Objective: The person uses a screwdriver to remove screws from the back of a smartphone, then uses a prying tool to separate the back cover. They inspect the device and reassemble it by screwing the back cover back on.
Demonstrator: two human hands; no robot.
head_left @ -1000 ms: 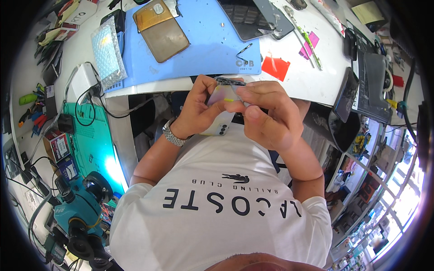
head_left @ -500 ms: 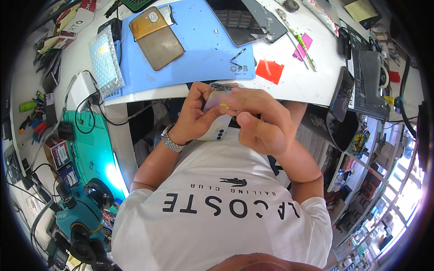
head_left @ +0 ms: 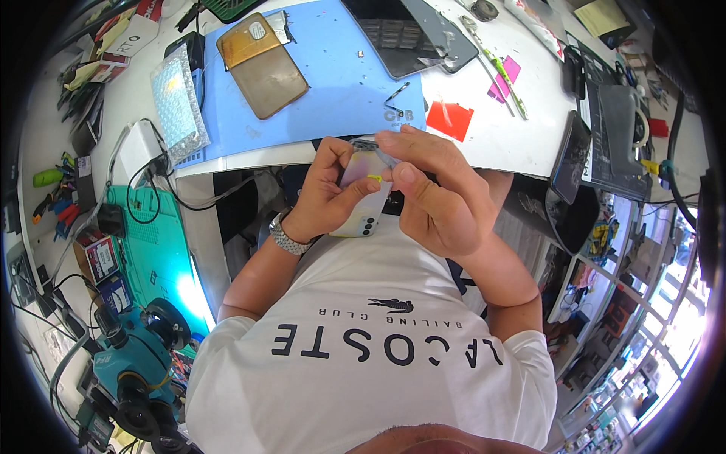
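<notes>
My left hand (head_left: 327,193) is closed around a smartphone (head_left: 361,219) with a pale, iridescent back, held just off the bench's front edge. Its camera lenses point up at the end nearest my body. A small yellow piece (head_left: 375,178) shows by my left thumb tip. Over the phone's far right edge, my right hand (head_left: 446,189) is closed, thumb bent toward the fingers. Between them shows part of a thin grey-blue strip (head_left: 389,160); its kind cannot be made out. My right fingers cover part of the phone's far end.
On the blue mat (head_left: 340,113) lie a brownish clear phone case (head_left: 265,72), a bubble-wrap pouch (head_left: 178,102) and a dark phone screen (head_left: 389,38). A red sheet (head_left: 451,121) and tweezers (head_left: 499,64) lie rightward. A teal microscope (head_left: 136,363) stands at the lower left.
My right fingers have lifted and spread slightly from the phone's back, so the grey-blue strip now shows. The left hand and phone stay nearly in place.
</notes>
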